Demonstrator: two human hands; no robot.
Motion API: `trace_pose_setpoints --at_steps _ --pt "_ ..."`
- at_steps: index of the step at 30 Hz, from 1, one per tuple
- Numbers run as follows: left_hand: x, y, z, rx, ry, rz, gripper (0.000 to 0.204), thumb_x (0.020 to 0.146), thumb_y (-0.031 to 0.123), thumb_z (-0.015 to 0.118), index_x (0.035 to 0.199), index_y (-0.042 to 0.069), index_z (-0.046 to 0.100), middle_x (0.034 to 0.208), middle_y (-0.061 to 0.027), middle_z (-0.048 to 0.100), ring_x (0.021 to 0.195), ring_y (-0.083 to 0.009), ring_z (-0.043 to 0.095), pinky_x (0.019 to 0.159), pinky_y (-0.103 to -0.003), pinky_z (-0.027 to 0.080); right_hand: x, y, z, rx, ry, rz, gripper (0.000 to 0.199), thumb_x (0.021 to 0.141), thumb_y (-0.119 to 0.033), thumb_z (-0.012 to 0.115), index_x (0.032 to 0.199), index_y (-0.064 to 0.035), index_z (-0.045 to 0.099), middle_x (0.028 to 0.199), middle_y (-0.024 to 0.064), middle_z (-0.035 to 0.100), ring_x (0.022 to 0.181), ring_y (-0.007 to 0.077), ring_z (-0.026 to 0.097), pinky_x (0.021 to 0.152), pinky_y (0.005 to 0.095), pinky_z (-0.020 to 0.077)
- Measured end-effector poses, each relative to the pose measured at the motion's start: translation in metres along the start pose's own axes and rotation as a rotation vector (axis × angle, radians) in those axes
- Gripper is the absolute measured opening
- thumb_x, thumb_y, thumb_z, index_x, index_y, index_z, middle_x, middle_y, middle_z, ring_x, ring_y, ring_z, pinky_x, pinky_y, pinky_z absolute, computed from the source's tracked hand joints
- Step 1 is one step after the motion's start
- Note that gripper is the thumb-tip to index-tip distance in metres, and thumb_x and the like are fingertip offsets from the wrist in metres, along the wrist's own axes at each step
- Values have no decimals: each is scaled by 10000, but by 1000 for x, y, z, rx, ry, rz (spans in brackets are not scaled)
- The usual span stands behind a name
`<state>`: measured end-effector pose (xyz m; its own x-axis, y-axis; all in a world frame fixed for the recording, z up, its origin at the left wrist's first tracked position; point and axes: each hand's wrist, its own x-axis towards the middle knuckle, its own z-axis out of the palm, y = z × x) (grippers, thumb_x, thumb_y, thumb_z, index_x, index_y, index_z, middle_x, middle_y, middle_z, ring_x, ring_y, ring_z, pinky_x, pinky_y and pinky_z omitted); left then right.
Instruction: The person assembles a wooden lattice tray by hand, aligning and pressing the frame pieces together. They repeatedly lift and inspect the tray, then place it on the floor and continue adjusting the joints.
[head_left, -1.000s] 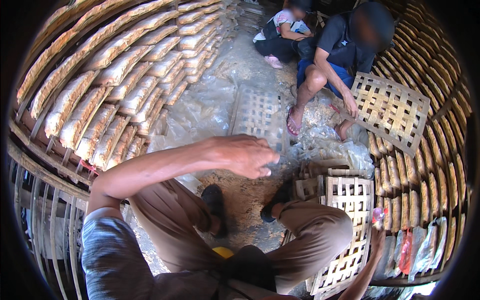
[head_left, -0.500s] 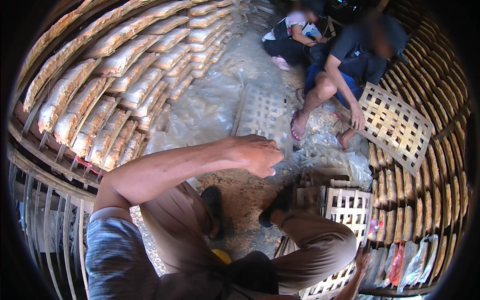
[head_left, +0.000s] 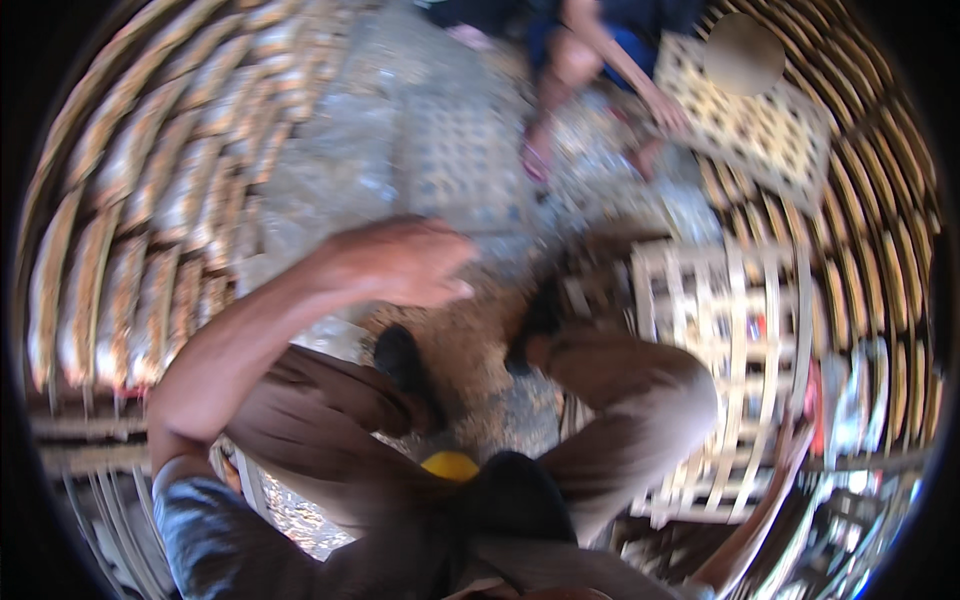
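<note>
Looks like the woven panel (head_left: 738,345) has come up since half a second ago; it sits higher and wider beside the right knee now, with the right hand (head_left: 797,432) out at its outer edge. That arm reaches low and wide past the thigh, and the fingers seem to be gripping the rim, though it's pretty smeared from here. Left arm is bent, elbow poking outward, and the left hand (head_left: 415,262) hangs in mid-air over the floor. Fingers look curled, but it's too blurry for me to tell if they're fully closed.

Right knee (head_left: 660,390) blocks the panel's near lower corner, and something yellow (head_left: 450,466) peeks out between the thighs. Dark shoes (head_left: 405,365) are planted on a crumb-strewn floor (head_left: 470,350). Just past the panel on the right you get plastic bags (head_left: 868,390), one red, partly hidden behind it.

Further out, clear plastic sheeting (head_left: 320,170) is spread around, with another woven piece (head_left: 465,155) on the floor by it. Beyond that, a co-worker's hand (head_left: 665,110) is at the edge of a second panel (head_left: 795,135). Slatted racks of pale slabs (head_left: 150,150) curve up the left, and more racks (head_left: 890,270) line the right.
</note>
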<state>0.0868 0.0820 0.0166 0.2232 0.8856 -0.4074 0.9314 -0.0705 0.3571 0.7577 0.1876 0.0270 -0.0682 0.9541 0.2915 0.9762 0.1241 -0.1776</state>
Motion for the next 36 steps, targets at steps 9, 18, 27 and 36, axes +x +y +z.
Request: trace_pose_setpoints --at_steps 9,18,27,36 --pt "-19 22 -6 -41 55 -85 488 991 306 672 1414 94 555 1235 -161 689 1261 -326 577 1090 -430 446 33 -56 -108 -477 136 69 661 1000 -623 570 1130 15 681 651 182 652 594 260 654 553 430 482" --pt "-36 4 7 -48 102 -81 475 991 320 671 1406 116 563 1206 -145 695 1240 -323 582 1076 -430 451 7 -42 -43 -323 253 38 771 970 -691 558 1095 62 666 762 265 668 673 403 665 642 518 515" --pt "-40 1 -5 -109 201 7 442 998 348 654 1352 87 615 1164 -147 712 1157 -321 640 1001 -456 497 49 -89 -89 -247 417 68 735 939 -735 570 867 -10 669 651 147 626 624 278 653 591 456 489" --pt "-19 -15 -17 -423 665 43 632 1001 570 567 1447 122 571 1313 -153 686 1182 -330 665 1032 -492 511 111 -248 -82 546 588 -84 572 958 -574 685 848 -12 688 635 -10 522 591 112 453 556 307 371"
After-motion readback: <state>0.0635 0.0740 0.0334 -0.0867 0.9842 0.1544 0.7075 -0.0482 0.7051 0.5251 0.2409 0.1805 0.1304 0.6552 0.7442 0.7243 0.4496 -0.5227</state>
